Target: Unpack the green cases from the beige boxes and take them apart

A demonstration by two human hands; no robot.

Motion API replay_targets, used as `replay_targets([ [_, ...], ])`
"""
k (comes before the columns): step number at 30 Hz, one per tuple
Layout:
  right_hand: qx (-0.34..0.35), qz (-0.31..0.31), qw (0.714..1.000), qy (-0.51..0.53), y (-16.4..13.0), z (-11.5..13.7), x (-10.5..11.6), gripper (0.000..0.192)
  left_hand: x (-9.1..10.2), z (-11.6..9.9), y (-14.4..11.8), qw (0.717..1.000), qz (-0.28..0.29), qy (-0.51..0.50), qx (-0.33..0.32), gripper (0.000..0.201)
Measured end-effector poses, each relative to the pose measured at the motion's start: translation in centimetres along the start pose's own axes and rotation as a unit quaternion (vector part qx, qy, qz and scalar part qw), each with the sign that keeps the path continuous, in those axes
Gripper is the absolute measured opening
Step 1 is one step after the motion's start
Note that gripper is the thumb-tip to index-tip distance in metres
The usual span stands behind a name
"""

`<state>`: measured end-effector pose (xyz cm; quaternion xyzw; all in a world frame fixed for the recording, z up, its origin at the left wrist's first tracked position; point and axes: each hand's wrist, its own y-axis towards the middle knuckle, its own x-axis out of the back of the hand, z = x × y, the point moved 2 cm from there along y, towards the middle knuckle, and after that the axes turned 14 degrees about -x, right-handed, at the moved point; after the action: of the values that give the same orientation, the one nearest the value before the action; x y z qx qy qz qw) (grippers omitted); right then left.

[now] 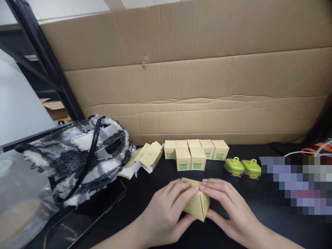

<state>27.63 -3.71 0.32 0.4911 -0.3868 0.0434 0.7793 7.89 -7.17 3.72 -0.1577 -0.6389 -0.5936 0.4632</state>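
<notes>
1. Between the fingertips of both hands sits a small yellow box (197, 204), resting on the black table (145, 193) with 1 corner edge turned toward the person.
2. Left hand (166, 214) wraps the box's left face, thumb low at the near corner and fingers laid over the top; the grip looks firm rather than tight.
3. Right hand (228, 207) mirrors it on the right face, fingers pressing the top flap where they meet the left fingertips.
4. Judging by this hold, even pressure from both sides should keep the thin card from buckling.
5. Beyond the fingertips stand 7 finished boxes (197, 154); flat unfolded cartons (145, 157) lie to their left, and 2 green items (242, 168) sit beyond the right fingers.
</notes>
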Motion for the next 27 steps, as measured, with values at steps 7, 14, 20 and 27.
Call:
replay_targets([
  [7, 0.032, -0.039, 0.999, -0.021, 0.1, 0.4, 0.6, 0.029, -0.1, -0.2, 0.1, 0.999, -0.040, 0.014, 0.009, 0.049],
  [14, 0.060, -0.058, 0.996, -0.012, 0.2, 1.2, 1.0, 0.025, -0.4, -0.6, 0.1, 0.998, -0.008, 0.055, 0.013, 0.054],
  [20, 0.015, -0.130, 0.990, 0.045, -0.2, 0.7, 1.0, 0.026, -0.1, -0.3, 0.1, 0.997, -0.010, 0.069, 0.029, 0.060],
  [27, 0.108, 0.023, 0.989, 0.097, -0.9, 0.8, 1.5, 0.038, 0.3, 0.9, -0.2, 0.997, 0.014, 0.057, 0.054, 0.064],
])
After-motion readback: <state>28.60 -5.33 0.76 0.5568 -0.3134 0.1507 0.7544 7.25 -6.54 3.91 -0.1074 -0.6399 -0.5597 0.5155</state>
